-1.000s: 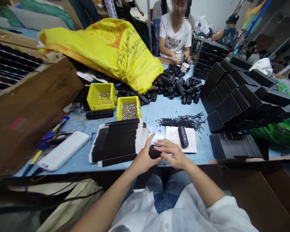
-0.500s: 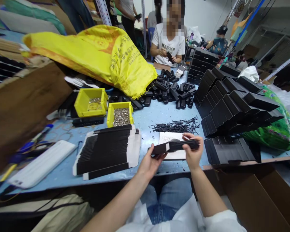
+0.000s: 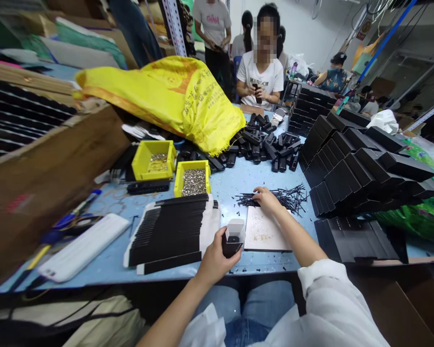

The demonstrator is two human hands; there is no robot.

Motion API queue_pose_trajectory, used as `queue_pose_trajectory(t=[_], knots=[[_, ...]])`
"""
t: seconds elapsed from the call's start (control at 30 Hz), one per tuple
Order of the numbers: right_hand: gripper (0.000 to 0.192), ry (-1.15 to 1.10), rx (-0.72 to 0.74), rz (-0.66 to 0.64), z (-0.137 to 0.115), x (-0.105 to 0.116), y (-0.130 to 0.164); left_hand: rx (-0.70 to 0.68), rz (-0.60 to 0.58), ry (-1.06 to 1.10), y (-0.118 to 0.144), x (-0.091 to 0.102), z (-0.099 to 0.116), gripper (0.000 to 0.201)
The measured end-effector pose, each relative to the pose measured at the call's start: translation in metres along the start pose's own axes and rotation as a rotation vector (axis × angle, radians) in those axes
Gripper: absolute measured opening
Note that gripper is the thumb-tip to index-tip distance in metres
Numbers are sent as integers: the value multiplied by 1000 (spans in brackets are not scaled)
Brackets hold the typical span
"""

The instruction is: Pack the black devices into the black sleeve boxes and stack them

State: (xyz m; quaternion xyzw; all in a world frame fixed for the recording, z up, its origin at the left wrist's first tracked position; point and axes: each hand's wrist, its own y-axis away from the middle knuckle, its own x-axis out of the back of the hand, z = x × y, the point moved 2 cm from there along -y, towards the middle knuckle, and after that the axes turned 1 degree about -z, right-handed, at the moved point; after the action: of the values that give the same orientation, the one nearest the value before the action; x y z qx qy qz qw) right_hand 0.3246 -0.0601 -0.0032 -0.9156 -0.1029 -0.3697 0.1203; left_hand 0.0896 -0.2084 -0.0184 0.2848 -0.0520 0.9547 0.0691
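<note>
My left hand [image 3: 217,258] grips a small black box [image 3: 232,241] with its end flap open, held upright near the table's front edge. My right hand [image 3: 266,199] reaches forward and rests its fingers on a heap of thin black pins [image 3: 280,196]. Between the hands lies a white pad [image 3: 265,231] with small specks on it. To the left of the box lies a fanned stack of flat black box blanks [image 3: 171,229].
Two yellow bins [image 3: 193,176] hold small metal parts. A stack of black boxes [image 3: 361,166] stands at the right, loose black parts [image 3: 264,142] and a yellow sack [image 3: 173,99] behind. A white case [image 3: 85,246] lies at the left. A person in a white shirt [image 3: 260,77] sits opposite.
My right hand has let go of the black box and moved forward to the pins. My left hand now holds the box upright. The black part on the white pad is gone.
</note>
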Motion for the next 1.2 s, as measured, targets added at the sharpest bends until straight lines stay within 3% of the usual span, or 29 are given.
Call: queue_pose_trajectory(t=[0.13, 0.27, 0.33, 0.4, 0.47, 0.53, 0.6, 0.7, 0.8, 0.93, 1.07, 1.13, 1.2], knots=[[11, -43, -11, 110, 5, 11, 14, -39, 13, -13, -5, 1, -7, 73], [29, -340, -106, 388, -36, 0, 61, -55, -68, -19, -8, -1, -5, 80], [28, -505, -98, 451, -64, -13, 84, -44, -104, -8, -7, -4, -7, 87], [17, -440, -15, 361, -87, -26, 99, -48, -97, 5, -7, -7, -11, 89], [10, -299, 46, 274, -98, -35, 106, -94, -76, 8, -8, -10, -15, 77], [16, -343, -26, 291, -94, -41, 106, -148, -71, 5, -9, -13, -18, 53], [34, -538, -161, 270, -84, -50, 104, -152, -110, 25, -11, -14, -17, 46], [45, -728, -132, 65, -78, -66, 102, -49, -195, 141, -15, -15, -10, 76], [37, -690, -14, 9, -82, -72, 102, 62, -266, 243, -18, -14, 0, 103], [34, -724, -98, 27, -82, -68, 99, 94, -247, 181, -23, -10, 3, 105], [33, -613, 50, 79, -83, -64, 103, 70, -255, 231, -24, -9, 7, 104], [47, -573, 80, 70, -89, -68, 111, 93, -193, 290, -19, -9, 17, 103], [84, -574, 12, 91, -97, -71, 126, 116, -172, 358, -12, -11, 29, 89]])
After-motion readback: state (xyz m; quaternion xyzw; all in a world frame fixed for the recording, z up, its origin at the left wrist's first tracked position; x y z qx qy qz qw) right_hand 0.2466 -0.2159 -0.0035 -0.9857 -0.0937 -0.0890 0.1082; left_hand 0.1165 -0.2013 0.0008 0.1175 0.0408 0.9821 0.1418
